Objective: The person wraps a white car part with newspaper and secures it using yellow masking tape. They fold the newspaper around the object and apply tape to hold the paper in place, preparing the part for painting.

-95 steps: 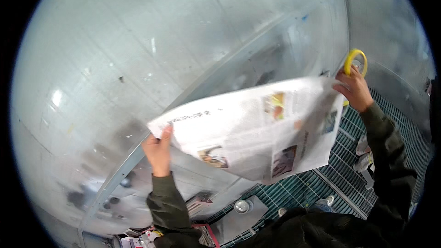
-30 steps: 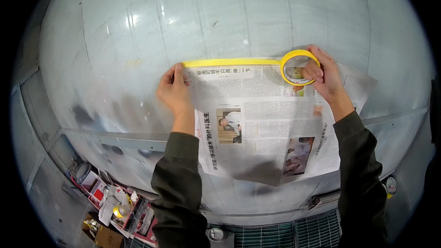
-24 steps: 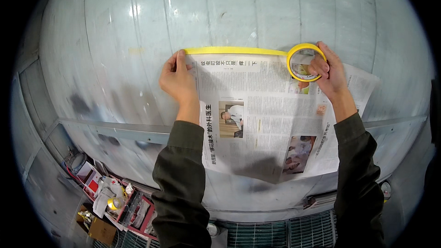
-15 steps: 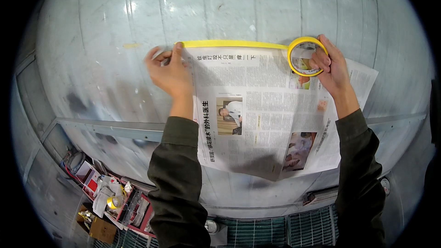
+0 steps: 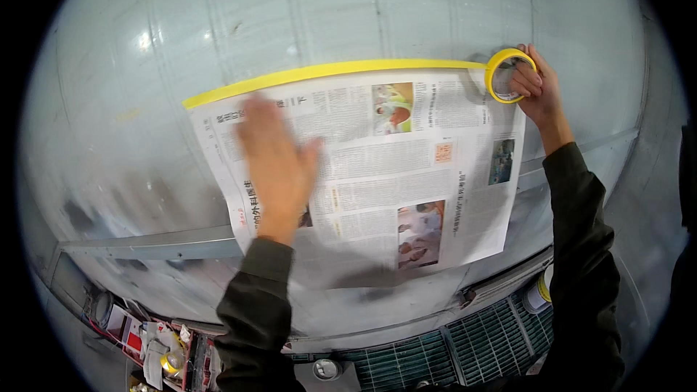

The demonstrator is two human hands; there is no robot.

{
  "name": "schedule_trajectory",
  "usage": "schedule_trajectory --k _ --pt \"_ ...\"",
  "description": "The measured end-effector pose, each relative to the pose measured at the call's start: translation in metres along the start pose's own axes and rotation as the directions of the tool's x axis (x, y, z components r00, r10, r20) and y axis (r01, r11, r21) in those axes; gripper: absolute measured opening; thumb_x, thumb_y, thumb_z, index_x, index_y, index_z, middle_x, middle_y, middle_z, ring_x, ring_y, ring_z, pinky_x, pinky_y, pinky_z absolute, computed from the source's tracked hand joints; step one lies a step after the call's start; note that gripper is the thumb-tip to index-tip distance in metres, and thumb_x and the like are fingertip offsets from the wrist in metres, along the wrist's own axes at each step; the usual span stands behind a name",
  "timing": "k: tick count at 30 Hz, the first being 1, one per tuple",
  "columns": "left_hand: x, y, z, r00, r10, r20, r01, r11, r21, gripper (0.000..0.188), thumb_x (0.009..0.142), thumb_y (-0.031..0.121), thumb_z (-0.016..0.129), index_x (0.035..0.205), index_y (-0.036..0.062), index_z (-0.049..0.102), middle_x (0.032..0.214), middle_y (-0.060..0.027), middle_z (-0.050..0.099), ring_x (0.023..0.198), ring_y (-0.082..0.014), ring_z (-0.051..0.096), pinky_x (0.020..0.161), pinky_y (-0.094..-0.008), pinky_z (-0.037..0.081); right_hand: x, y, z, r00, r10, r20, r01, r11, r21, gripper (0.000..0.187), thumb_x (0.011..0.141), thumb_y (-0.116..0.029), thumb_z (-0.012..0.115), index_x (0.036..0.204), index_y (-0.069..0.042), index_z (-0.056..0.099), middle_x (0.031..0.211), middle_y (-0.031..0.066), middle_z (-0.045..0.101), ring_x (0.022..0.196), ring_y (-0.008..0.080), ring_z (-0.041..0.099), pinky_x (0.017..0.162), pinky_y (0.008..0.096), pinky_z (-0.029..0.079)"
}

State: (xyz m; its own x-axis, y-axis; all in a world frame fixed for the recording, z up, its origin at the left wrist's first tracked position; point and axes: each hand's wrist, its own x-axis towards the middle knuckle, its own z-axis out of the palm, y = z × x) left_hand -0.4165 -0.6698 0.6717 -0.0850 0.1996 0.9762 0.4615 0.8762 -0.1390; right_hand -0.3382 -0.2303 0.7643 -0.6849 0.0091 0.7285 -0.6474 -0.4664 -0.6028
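Observation:
A sheet of newspaper hangs against a pale metal wall, with a strip of yellow tape along its top edge. My right hand grips the roll of yellow tape at the sheet's upper right corner, fingers through the ring. From that roll the strip runs unbroken to the sheet's upper left corner. Over the left part of the newspaper is my left hand, blurred, its fingers stretched out and holding nothing. Whether its palm touches the paper I cannot tell.
Pale panels with vertical seams make up the wall, crossed by a ledge. Below lie a green floor grating, a can, and a white and yellow bucket. Another yellow roll sits among clutter at lower left.
My left hand has left the tape's left end and moved down onto the newspaper area. My right hand and the roll have shifted right, lengthening the strip. The view has moved too.

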Motion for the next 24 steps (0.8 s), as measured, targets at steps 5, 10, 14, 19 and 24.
schedule_trajectory --k 5,10,14,19,24 --pt "0.033 0.114 0.036 0.923 0.340 0.179 -0.310 0.934 -0.177 0.085 0.094 0.048 0.062 0.156 -0.0024 0.032 0.166 -0.0208 0.025 0.156 -0.0341 0.018 0.127 -0.0489 0.014 0.009 -0.050 0.013 0.994 -0.034 0.101 0.093 0.738 -0.668 0.026 0.109 -0.027 0.049 0.119 -0.007 0.062 0.059 -0.0065 0.053 0.047 0.0049 0.041 0.048 0.0211 0.034" --pt "0.062 0.166 0.056 0.834 0.496 0.241 -0.498 0.865 -0.056 0.080 0.097 0.055 0.052 0.156 0.0027 0.036 0.167 -0.0136 0.025 0.156 -0.0262 0.018 0.128 -0.0413 0.013 -0.026 -0.052 0.014 0.829 -0.103 0.550 0.495 -0.325 -0.806 0.035 0.105 -0.029 0.057 0.135 -0.012 0.060 0.073 0.0070 0.069 0.052 0.0197 0.057 0.054 0.0320 0.047" --pt "0.076 0.190 0.076 0.793 0.575 0.201 -0.560 0.818 -0.133 0.081 0.095 0.051 0.057 0.155 0.0012 0.036 0.166 -0.0144 0.027 0.156 -0.0271 0.019 0.128 -0.0407 0.017 -0.040 -0.069 -0.016 0.917 -0.051 0.396 0.268 -0.657 -0.705 0.039 0.103 -0.034 0.058 0.138 -0.015 0.059 0.075 0.0117 0.070 0.060 0.0280 0.063 0.059 0.0378 0.051" --pt "0.097 0.233 0.091 0.754 0.644 0.131 -0.607 0.759 -0.237 0.079 0.092 0.043 0.062 0.154 -0.0012 0.038 0.166 -0.0137 0.028 0.155 -0.0265 0.022 0.128 -0.0395 0.018 -0.035 -0.069 -0.017 0.943 -0.195 0.270 0.094 -0.623 -0.777 0.033 0.100 -0.034 0.062 0.125 -0.015 0.068 0.079 0.0111 0.073 0.072 0.0291 0.071 0.065 0.0407 0.055" --pt "0.106 0.249 0.099 0.715 0.691 0.103 -0.657 0.715 -0.239 0.075 0.094 0.039 0.060 0.152 -0.0029 0.039 0.165 -0.0144 0.030 0.154 -0.0272 0.023 0.127 -0.0402 0.020 -0.020 -0.065 0.012 0.982 -0.188 -0.021 -0.097 -0.403 -0.910 0.024 0.094 -0.034 0.068 0.096 -0.012 0.078 0.083 0.0116 0.075 0.078 0.0293 0.073 0.070 0.0425 0.057"
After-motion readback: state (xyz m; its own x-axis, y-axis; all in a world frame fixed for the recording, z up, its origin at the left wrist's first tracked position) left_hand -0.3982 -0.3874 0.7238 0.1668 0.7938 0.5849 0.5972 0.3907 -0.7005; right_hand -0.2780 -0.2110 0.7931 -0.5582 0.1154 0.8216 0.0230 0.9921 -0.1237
